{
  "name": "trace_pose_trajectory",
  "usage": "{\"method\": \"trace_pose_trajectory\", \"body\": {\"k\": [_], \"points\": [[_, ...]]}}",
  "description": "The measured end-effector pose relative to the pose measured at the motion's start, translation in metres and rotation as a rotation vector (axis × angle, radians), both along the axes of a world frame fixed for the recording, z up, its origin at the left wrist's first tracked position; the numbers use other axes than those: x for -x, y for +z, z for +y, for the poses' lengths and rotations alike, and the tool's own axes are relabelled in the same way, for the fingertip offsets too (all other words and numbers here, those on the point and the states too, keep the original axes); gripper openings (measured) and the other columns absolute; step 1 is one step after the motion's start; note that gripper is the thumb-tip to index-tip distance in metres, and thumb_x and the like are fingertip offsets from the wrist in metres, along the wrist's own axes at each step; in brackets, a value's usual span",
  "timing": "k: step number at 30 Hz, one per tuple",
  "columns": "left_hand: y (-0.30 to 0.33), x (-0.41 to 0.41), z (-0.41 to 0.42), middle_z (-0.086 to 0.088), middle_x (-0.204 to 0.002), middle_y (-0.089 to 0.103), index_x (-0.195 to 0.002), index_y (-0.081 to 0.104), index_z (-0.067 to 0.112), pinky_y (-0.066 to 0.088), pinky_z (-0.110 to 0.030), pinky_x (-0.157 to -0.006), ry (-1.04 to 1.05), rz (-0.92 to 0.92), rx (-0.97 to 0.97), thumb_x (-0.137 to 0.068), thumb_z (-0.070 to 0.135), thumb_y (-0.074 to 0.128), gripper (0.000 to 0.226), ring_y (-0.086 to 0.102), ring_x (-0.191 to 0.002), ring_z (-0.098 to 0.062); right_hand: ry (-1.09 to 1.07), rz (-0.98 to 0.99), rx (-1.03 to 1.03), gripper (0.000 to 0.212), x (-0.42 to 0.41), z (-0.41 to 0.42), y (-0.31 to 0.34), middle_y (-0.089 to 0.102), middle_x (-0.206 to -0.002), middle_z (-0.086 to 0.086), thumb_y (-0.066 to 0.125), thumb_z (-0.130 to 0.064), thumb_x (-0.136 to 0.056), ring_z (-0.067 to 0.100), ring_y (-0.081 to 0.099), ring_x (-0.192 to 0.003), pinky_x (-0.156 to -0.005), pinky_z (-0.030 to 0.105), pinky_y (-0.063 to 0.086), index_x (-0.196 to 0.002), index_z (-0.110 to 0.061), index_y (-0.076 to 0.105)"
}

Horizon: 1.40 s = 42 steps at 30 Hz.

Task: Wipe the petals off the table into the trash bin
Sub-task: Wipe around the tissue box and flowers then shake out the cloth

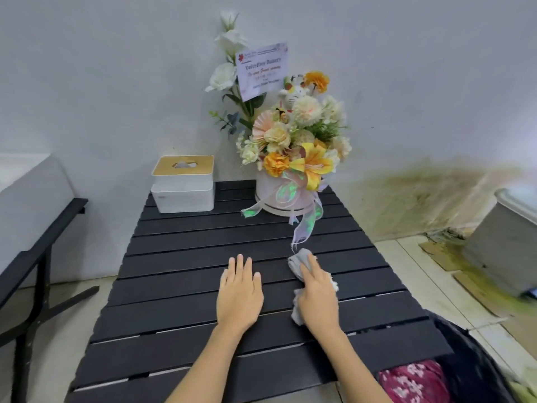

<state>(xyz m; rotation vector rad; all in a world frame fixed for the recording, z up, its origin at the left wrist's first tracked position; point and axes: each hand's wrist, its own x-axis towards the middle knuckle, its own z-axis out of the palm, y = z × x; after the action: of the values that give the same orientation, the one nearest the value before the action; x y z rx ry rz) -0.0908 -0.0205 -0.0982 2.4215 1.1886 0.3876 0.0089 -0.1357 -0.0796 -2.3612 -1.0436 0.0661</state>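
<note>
Step in hand: sweeping the worktop (pixel 180 274) with a grey cloth (pixel 299 263) towards its right near edge, where the trash bin (pixel 476 370) waits.
Right hand (pixel 318 292): lies on the cloth with fingers stretched forward, pressing it flat to the slats; grip not clenched, the cloth is pushed rather than grasped.
Left hand (pixel 239 295): flat on the bare slats just left of the cloth, fingers straight, grip released, holding nothing.
Petals (pixel 334 283): a few pale scraps show at the right edge of the right hand, against the cloth; whether more lie under the cloth cannot be told.
Trash bin: dark, lined with a black bag, low at the near right, its rim just below the worktop's right near corner; something pink-patterned shows just left of it.
Technique (judgement): keep the cloth bunched as a wall behind the petals and press evenly; sweep along the slats, since gaps between them could swallow or snag small scraps; finish over the bin's rim, not short of it.
Risk (judgement): the trailing ribbon (pixel 302 231) of the flower arrangement (pixel 293 170) hangs just beyond the cloth and could be caught.
Surface: black slatted worktop, narrow gaps showing light floor beneath.
Far end: white tissue box (pixel 183 196) with a wooden lid at left, the boxed flower arrangement with a card at right.
Room: pale wall (pixel 116 82), stained greenish low on the right; tiled floor (pixel 412 274); black bench frame at left; grey container at far right.
</note>
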Motion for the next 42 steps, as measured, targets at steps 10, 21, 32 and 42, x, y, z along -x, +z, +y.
{"method": "trace_pose_trajectory", "body": {"k": [10,21,32,42], "points": [[-0.015,-0.009,-0.001,-0.013,-0.139,0.047,-0.132,0.047,0.004,0.034,-0.043,-0.106,-0.001,0.110,-0.182,-0.087,0.035,0.012,0.064,0.041,-0.131,-0.031,-0.074,-0.074,-0.194,0.057,-0.010,0.048,0.008,0.049,-0.139,0.017,0.049,0.012,-0.065,0.039,0.053,-0.114,-0.097,0.036,0.043,-0.120,-0.001,0.059],[-0.018,-0.013,0.001,0.000,-0.155,0.013,-0.146,0.014,0.013,0.005,-0.032,-0.116,0.041,0.067,-0.214,-0.076,0.041,-0.016,0.081,0.006,-0.144,-0.017,0.082,-0.079,0.104,0.060,-0.074,0.124,-0.005,0.026,-0.151,0.008,0.053,-0.008,-0.081,0.029,0.032,-0.132,-0.108,0.036,0.028,-0.138,-0.018,0.039],[-0.014,-0.012,-0.001,-0.012,-0.146,0.038,-0.138,0.036,0.003,0.023,-0.043,-0.112,0.042,0.119,-0.191,-0.085,0.036,0.002,0.071,0.029,-0.138,-0.029,-0.273,-0.070,-0.057,0.056,-0.053,0.010,0.010,0.038,-0.146,0.013,0.044,0.004,-0.072,0.033,0.028,-0.138,-0.115,0.042,0.024,-0.126,-0.005,0.052],[-0.005,-0.016,-0.009,-0.015,-0.140,0.046,-0.131,0.046,0.001,0.032,-0.044,-0.105,-0.274,0.020,-0.357,-0.091,0.029,0.023,0.054,0.038,-0.132,-0.033,0.020,-0.095,-0.062,0.056,-0.003,-0.015,-0.016,0.053,-0.135,0.017,0.057,0.008,-0.062,0.039,0.055,-0.115,-0.094,0.046,0.047,-0.118,-0.001,0.059]]}}
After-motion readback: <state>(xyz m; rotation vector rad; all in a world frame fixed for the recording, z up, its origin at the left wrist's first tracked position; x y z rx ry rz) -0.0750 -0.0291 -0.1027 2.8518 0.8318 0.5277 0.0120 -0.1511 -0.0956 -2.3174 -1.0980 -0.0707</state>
